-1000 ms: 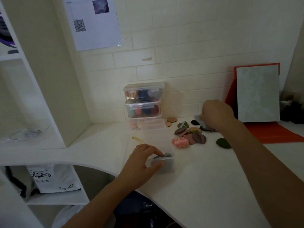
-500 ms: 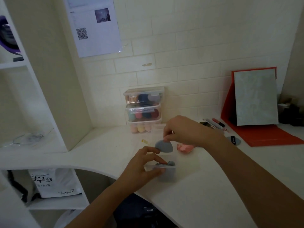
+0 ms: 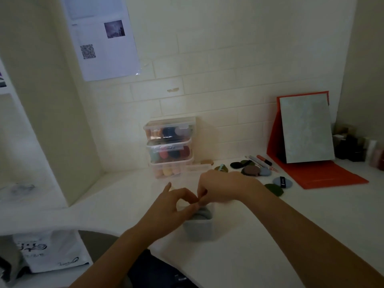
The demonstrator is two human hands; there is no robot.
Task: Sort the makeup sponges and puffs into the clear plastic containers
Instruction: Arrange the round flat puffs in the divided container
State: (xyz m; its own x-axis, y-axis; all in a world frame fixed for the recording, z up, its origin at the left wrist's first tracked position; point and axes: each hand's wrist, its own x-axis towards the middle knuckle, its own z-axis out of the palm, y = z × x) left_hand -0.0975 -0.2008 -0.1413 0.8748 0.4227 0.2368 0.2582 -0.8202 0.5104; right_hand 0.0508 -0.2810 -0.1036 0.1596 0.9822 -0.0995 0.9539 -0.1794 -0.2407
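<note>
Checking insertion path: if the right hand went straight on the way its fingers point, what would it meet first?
The grey puff in the container: the right hand points down into it and seems to pinch that puff. The left hand, holding the rim, sits close alongside; depth unclear.

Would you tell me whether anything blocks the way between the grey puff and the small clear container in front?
Nothing visible does. The right hand holds the grey puff right in the open mouth of the clear container, and the left hand grips the container's left rim, beside the opening.
</note>
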